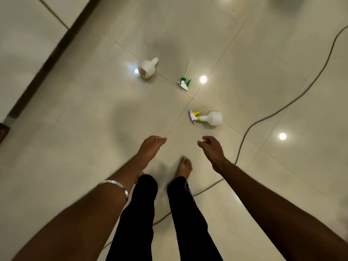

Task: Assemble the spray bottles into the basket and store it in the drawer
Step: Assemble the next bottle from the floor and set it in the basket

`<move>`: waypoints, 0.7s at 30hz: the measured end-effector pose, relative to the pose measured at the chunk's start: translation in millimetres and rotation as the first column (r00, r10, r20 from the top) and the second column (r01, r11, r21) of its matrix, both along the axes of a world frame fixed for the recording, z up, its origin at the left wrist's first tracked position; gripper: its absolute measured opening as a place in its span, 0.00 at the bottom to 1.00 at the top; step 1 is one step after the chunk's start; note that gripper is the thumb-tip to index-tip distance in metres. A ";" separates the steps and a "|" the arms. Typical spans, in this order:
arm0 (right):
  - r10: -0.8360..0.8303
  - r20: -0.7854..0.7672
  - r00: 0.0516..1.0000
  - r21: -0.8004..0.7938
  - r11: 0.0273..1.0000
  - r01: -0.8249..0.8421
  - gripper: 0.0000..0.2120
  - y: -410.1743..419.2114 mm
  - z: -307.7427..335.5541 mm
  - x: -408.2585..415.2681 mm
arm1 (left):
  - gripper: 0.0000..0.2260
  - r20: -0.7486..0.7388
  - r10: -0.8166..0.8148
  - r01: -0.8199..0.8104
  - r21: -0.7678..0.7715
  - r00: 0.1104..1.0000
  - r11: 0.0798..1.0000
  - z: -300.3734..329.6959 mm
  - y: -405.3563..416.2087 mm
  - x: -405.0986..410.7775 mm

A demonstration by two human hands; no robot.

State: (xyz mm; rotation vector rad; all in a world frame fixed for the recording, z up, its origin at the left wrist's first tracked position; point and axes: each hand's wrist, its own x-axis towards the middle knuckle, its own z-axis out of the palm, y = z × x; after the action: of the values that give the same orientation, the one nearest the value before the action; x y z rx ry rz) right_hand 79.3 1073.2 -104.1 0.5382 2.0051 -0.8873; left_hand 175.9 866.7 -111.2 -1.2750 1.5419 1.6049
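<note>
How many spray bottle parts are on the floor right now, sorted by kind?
Assembled spray bottle with yellow trigger: 1
Bare white bottle without head: 1
Loose green trigger head with tube: 1
Total: 3

**One head-worn camera, looking steeply down**

The single wide-angle view looks from the person's head almost straight down at the tiled floor (75, 110), from standing height. Both forearms reach in from the bottom edge, the legs and bare feet between them. Straight tile joints bend near the edges. No second view shares the scene.
</note>
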 end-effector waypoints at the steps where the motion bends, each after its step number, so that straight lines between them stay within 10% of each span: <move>1: -0.006 -0.006 1.000 0.007 1.000 0.006 0.20 6.1 -19.9 -7.4 | 0.11 -0.005 -0.011 0.011 0.005 1.000 1.000 -20.7 9.4 -11.0; 21: 0.099 -0.509 0.855 0.417 0.898 0.144 0.32 66.7 -339.0 -132.8 | 0.12 0.055 0.094 -0.099 0.099 0.994 0.990 -379.7 102.7 -154.8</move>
State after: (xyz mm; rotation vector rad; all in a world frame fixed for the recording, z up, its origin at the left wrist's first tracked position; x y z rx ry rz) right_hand -53.5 1139.9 -443.1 0.6165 2.7414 -0.6222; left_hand 21.1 969.3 -491.0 -1.3415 1.3690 1.6761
